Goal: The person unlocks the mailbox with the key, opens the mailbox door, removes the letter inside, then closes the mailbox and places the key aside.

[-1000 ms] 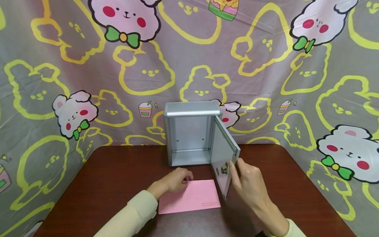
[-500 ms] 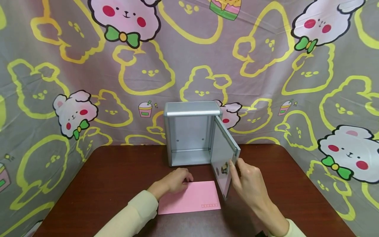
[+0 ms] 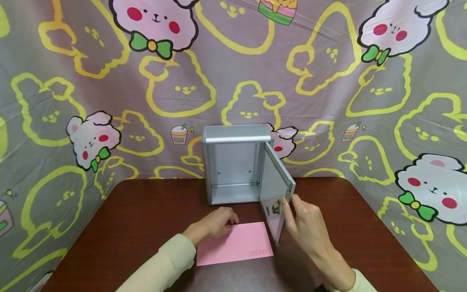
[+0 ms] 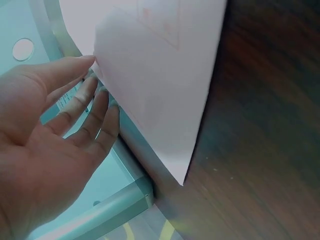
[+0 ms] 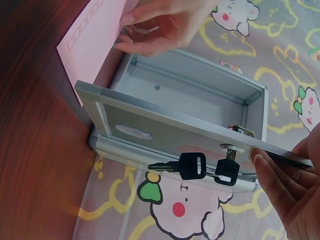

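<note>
A silver metal lock box (image 3: 237, 162) stands at the back of the table, its hinged door (image 3: 275, 182) swung out to the right. My right hand (image 3: 308, 223) pinches the door's free edge between thumb and fingers. In the right wrist view, one key sits in the door's lock and a second key (image 5: 187, 166) hangs from it. A pink envelope (image 3: 237, 247) lies in front of the box. My left hand (image 3: 215, 223) pinches its far edge, with the thumb (image 4: 75, 65) at the edge and the fingertips partly hidden behind it.
The dark brown wooden table (image 3: 120, 227) runs back to a patterned cloth (image 3: 138, 93) hung behind it and along both sides. The open door stands just right of the envelope.
The envelope has shifted very slightly toward the right and front, with the left hand still at its far edge. The door and the right hand have barely moved.
</note>
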The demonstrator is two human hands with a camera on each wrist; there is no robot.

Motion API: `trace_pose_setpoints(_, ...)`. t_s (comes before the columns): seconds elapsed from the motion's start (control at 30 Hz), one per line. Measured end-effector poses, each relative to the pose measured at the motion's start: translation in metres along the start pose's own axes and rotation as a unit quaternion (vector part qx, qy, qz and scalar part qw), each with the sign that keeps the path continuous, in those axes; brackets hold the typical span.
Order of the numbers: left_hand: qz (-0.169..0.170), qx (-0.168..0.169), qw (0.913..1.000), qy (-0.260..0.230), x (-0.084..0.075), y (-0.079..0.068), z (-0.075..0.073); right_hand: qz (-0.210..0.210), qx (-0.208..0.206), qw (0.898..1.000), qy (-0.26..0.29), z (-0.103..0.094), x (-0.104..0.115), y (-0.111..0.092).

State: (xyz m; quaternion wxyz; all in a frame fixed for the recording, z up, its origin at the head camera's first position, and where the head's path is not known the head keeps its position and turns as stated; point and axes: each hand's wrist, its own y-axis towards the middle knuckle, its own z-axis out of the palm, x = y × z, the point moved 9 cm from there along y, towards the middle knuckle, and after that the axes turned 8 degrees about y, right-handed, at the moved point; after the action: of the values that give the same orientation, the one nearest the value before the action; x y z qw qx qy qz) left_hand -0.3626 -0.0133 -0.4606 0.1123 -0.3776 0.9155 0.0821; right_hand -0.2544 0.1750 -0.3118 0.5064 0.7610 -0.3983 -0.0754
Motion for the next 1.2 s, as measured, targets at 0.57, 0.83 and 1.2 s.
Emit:
trace_pose_setpoints(0.57,0.005,0.005,1.0,-0.003,0.0,-0.001,0.001,-0.004,-0.005,1.0,-0.008,-0.001,0.002,0.0)
trace_pose_setpoints(0.83,0.011,0.01,0.9999,0.001,-0.004,-0.006,-0.005,-0.003,-0.004,1.0,-0.004,0.0,0.002,-0.002)
trace_pose_setpoints(1.2,0.018,-0.101,0.9933,0.052,-0.025,-0.022,-0.086,-0.005,-0.006,1.0,-0.004,0.0,0.002,-0.002)
